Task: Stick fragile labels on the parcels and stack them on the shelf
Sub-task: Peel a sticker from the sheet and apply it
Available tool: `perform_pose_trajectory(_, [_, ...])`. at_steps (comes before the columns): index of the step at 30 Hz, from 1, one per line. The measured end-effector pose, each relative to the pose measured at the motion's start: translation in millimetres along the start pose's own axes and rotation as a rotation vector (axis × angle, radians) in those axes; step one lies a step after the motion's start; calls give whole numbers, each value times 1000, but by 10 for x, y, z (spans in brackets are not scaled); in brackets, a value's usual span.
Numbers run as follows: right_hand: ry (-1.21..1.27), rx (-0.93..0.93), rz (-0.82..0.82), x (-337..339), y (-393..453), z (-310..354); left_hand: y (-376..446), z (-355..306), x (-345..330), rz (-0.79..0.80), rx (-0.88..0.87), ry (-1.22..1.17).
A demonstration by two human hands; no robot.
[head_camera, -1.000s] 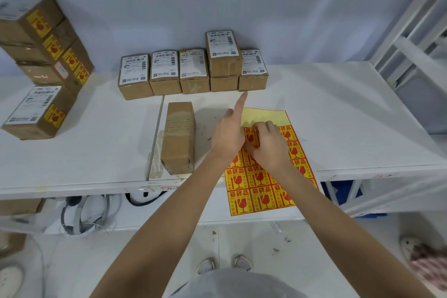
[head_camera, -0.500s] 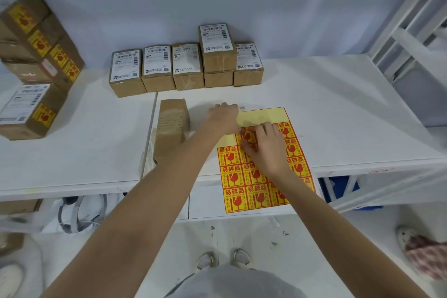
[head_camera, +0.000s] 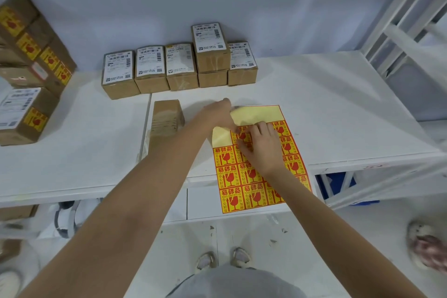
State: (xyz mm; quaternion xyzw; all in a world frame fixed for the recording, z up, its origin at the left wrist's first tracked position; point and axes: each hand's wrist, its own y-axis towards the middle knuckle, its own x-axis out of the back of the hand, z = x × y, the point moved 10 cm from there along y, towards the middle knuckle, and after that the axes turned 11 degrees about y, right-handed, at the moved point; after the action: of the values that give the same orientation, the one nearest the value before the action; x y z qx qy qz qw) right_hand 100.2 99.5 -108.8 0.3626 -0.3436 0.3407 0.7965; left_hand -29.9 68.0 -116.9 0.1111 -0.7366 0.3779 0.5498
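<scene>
Labels: right hand (head_camera: 262, 146) picks at a label (head_camera: 242, 135), grip hidden, cannot tell; left hand (head_camera: 219, 113) presses sheet (head_camera: 256, 115), fingers hidden. Overhanging sheet may slip, label tear

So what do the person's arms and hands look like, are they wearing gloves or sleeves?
No gloves and no sleeves show. Both forearms are bare right up to the picture's edge. The left hand and right hand are bare too, with no watch, bracelet or rings that I can see on the wrists or fingers.
</scene>
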Motion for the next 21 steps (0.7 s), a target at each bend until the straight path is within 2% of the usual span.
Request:
perform_pose_trajectory(9, [79, -111, 31, 26, 65, -71, -17, -14, -1, 179, -47, -138])
perform_pose_trajectory(15, [51, -175, 70, 44, 165, -2, -95, -22, -46, 313, -29, -330])
perform_pose_trajectory(18, [60, -204, 76, 47, 165, -16, -121, -8, -19, 330, -39, -366])
perform_pose_trajectory(21, [171, -226, 78, 47, 163, -2, -136, -2, 2, 331, -58, -388])
